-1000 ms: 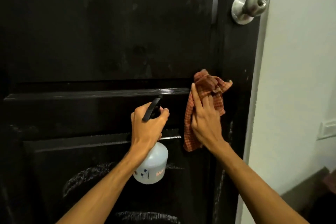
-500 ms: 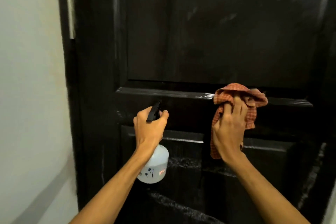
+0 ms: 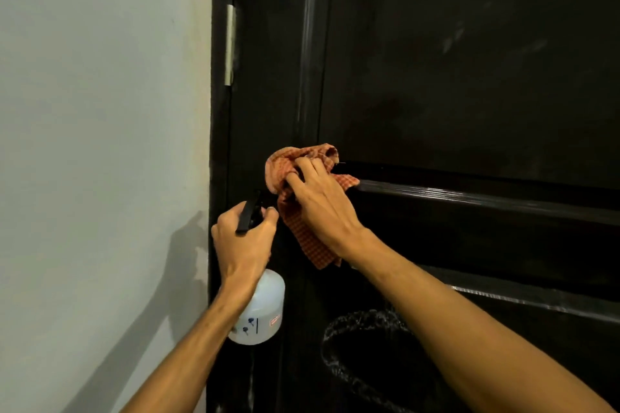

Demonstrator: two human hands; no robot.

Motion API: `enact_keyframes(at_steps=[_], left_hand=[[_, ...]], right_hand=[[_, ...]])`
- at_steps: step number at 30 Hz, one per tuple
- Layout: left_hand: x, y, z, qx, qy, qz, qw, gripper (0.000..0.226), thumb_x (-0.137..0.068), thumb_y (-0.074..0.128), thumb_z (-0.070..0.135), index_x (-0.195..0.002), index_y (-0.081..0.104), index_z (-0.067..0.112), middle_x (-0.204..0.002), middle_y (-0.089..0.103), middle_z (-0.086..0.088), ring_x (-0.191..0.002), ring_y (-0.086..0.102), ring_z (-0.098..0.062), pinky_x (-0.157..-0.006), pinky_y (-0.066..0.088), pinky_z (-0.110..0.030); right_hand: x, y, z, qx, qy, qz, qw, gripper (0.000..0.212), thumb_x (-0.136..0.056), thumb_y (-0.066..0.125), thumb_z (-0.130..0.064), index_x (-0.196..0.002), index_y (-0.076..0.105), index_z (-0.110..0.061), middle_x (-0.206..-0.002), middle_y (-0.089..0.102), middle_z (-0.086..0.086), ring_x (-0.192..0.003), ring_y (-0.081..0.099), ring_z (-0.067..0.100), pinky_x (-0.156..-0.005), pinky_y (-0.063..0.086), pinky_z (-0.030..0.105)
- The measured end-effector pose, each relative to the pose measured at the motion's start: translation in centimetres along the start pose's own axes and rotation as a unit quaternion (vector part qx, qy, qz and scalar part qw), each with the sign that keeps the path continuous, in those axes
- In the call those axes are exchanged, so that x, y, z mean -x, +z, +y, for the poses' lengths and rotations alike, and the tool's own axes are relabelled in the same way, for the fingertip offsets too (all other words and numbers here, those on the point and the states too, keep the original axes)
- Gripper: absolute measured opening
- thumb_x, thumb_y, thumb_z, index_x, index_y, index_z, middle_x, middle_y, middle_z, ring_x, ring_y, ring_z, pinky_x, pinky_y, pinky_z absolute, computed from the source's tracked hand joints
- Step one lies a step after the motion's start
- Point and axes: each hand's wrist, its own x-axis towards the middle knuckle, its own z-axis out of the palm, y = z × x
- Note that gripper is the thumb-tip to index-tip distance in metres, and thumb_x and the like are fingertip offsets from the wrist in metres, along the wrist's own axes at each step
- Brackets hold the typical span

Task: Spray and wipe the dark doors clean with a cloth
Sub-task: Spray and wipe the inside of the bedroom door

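Note:
A dark panelled door (image 3: 469, 77) fills the right of the view. My right hand (image 3: 322, 208) presses a bunched orange checked cloth (image 3: 298, 164) against the door at the left end of its horizontal ledge, close to the hinge side. My left hand (image 3: 241, 245) grips the black trigger head of a white spray bottle (image 3: 261, 315), held upright just below and left of the cloth. Whitish spray streaks (image 3: 352, 345) curve across the lower panel.
A pale wall (image 3: 100, 144) stands to the left of the door frame. A metal hinge (image 3: 229, 43) sits on the door's left edge above my hands. The glossy ledge (image 3: 469, 198) runs rightward from the cloth.
My right hand has slid the cloth leftward along the door's ledge, from the knob side to the hinge side. The view has swung left with it. My left hand keeps hold of the bottle.

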Motion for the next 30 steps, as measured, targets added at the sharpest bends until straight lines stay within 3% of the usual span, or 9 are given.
enact_keyframes(at_steps=[3, 7, 9, 12, 17, 21, 24, 27, 30], left_hand=[[-0.2, -1.2, -0.4, 0.006, -0.006, -0.001, 1.0, 0.018, -0.094, 0.074, 0.018, -0.078, 0.069, 0.013, -0.075, 0.072, -0.019, -0.049, 0.06, -0.03, -0.039, 0.051, -0.031], [-0.4, -1.5, -0.6, 0.001, 0.005, 0.007, 1.0, 0.02, -0.093, 0.075, 0.019, -0.075, 0.068, 0.015, -0.075, 0.071, -0.018, -0.058, 0.065, -0.042, -0.049, 0.058, -0.045], [-0.3, -1.3, -0.2, 0.004, 0.009, 0.007, 1.0, 0.019, -0.094, 0.074, 0.017, -0.076, 0.068, 0.015, -0.074, 0.071, -0.019, -0.051, 0.062, -0.036, -0.045, 0.057, -0.041], [0.1, -0.9, 0.2, 0.005, 0.006, -0.006, 1.0, 0.016, -0.094, 0.074, 0.016, -0.079, 0.069, 0.012, -0.073, 0.072, -0.018, -0.042, 0.057, -0.022, -0.037, 0.048, -0.029], [0.3, 1.0, 0.6, 0.008, 0.0, -0.07, 0.998, 0.018, -0.095, 0.073, 0.019, -0.079, 0.071, 0.012, -0.075, 0.072, -0.015, -0.053, 0.062, -0.023, -0.043, 0.049, -0.029], [0.8, 2.4, 1.0, 0.0, -0.005, -0.094, 0.996, 0.02, -0.096, 0.07, 0.019, -0.081, 0.071, 0.006, -0.074, 0.072, -0.018, -0.049, 0.06, -0.019, -0.042, 0.048, -0.025], [1.8, 2.2, 0.2, 0.002, -0.009, -0.089, 0.996, 0.018, -0.095, 0.072, 0.018, -0.082, 0.071, 0.005, -0.075, 0.072, -0.019, -0.048, 0.061, -0.021, -0.041, 0.047, -0.025], [2.9, 1.5, -1.5, -0.003, -0.019, -0.078, 0.997, 0.018, -0.093, 0.073, 0.018, -0.081, 0.071, 0.006, -0.074, 0.072, -0.018, -0.051, 0.062, -0.023, -0.04, 0.05, -0.03], [4.3, 0.9, -2.8, -0.011, -0.038, -0.07, 0.997, 0.019, -0.094, 0.074, 0.018, -0.081, 0.072, 0.004, -0.072, 0.071, -0.019, -0.046, 0.059, -0.018, -0.041, 0.048, -0.03]], right_hand=[[1.9, -0.4, 1.6, 0.024, 0.024, 0.023, 0.999, 0.036, -0.085, 0.043, -0.013, -0.113, 0.064, -0.004, -0.128, 0.054, 0.017, -0.112, 0.051, 0.032, -0.088, 0.051, 0.044], [1.4, 0.7, -0.6, 0.022, 0.072, 0.055, 0.996, 0.025, -0.085, 0.051, -0.011, -0.103, 0.067, -0.003, -0.122, 0.059, 0.016, -0.107, 0.052, 0.031, -0.086, 0.051, 0.043], [0.6, 0.7, -1.1, 0.012, 0.061, 0.034, 0.997, 0.025, -0.08, 0.061, -0.005, -0.104, 0.068, -0.005, -0.122, 0.06, 0.014, -0.109, 0.053, 0.029, -0.085, 0.052, 0.041], [3.0, -0.8, 2.0, 0.022, 0.041, 0.027, 0.999, 0.034, -0.076, 0.051, -0.006, -0.105, 0.068, -0.004, -0.119, 0.061, 0.016, -0.109, 0.056, 0.033, -0.088, 0.051, 0.046], [9.5, -2.1, 4.5, 0.05, 0.195, 0.107, 0.974, 0.034, -0.08, 0.058, 0.011, -0.112, 0.067, 0.004, -0.131, 0.057, 0.022, -0.121, 0.051, 0.038, -0.102, 0.048, 0.05], [10.5, -1.7, 3.9, 0.052, 0.205, 0.089, 0.973, 0.038, -0.083, 0.062, 0.011, -0.12, 0.065, 0.002, -0.141, 0.051, 0.021, -0.131, 0.046, 0.038, -0.103, 0.049, 0.049], [12.1, -0.9, 3.8, 0.071, 0.235, 0.08, 0.966, 0.049, -0.088, 0.062, -0.001, -0.136, 0.054, -0.003, -0.154, 0.039, 0.017, -0.14, 0.038, 0.035, -0.095, 0.053, 0.048], [12.6, 0.7, 2.2, 0.071, 0.226, 0.052, 0.97, 0.054, -0.095, 0.058, -0.022, -0.146, 0.045, -0.009, -0.161, 0.03, 0.014, -0.146, 0.032, 0.033, -0.109, 0.041, 0.051], [11.5, 2.5, 1.1, 0.076, 0.084, -0.004, 0.994, 0.048, -0.093, 0.056, -0.028, -0.138, 0.054, -0.012, -0.154, 0.044, 0.014, -0.141, 0.043, 0.033, -0.12, 0.027, 0.051]])
